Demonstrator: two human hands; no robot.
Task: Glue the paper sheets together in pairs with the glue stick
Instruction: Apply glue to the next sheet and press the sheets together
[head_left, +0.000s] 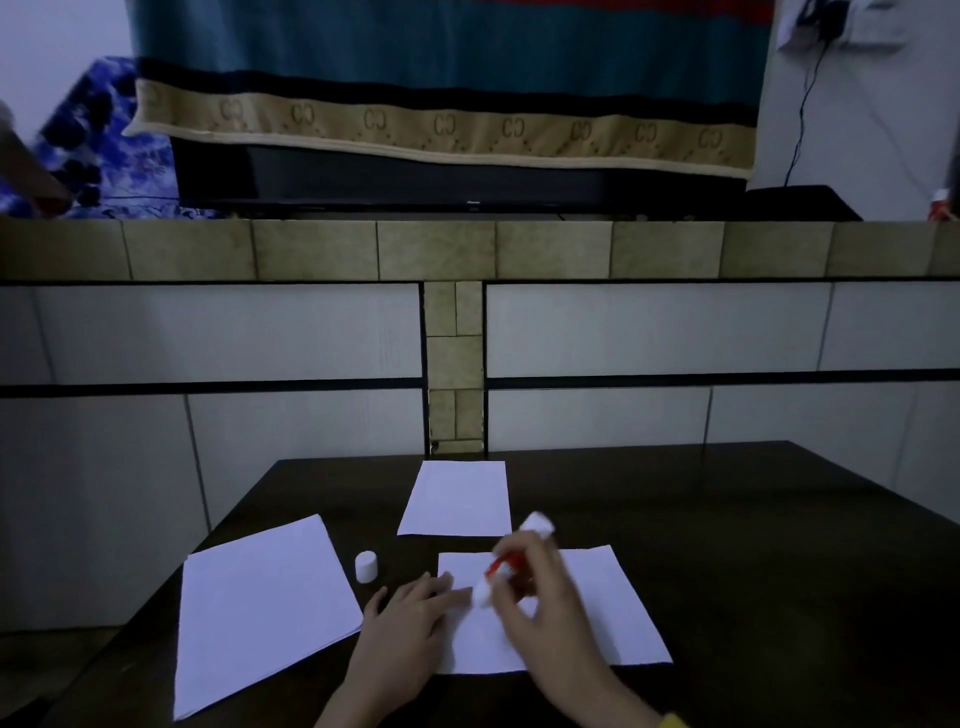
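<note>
Head view, and the gluing is under way at the lower middle of the frame. The right hand (540, 587) grips the red-and-white glue stick (511, 561), fingers curled round its barrel, with the white tip tilted down and apparently touching the paper sheet (608, 608) lying on the dark surface (753, 545); the stick is blurred, so exact contact is hard to call. The left hand (415, 613) lies flat with straight fingers pressing the sheet's left edge, pinning it in place.

The white cap (365, 566) stands upright just left of that sheet, clear of both hands. Further left, a larger sheet or stack (260, 608) sits angled near the surface's edge; whether it is one sheet or several I cannot tell. A third sheet (457, 496) lies beyond, toward the centre of the frame.

By my reading, this is the spreading step on the first sheet. The next move calls for covering the remaining paper, especially the right side, then fetching a partner sheet and aligning its edges before pressing down.
</note>
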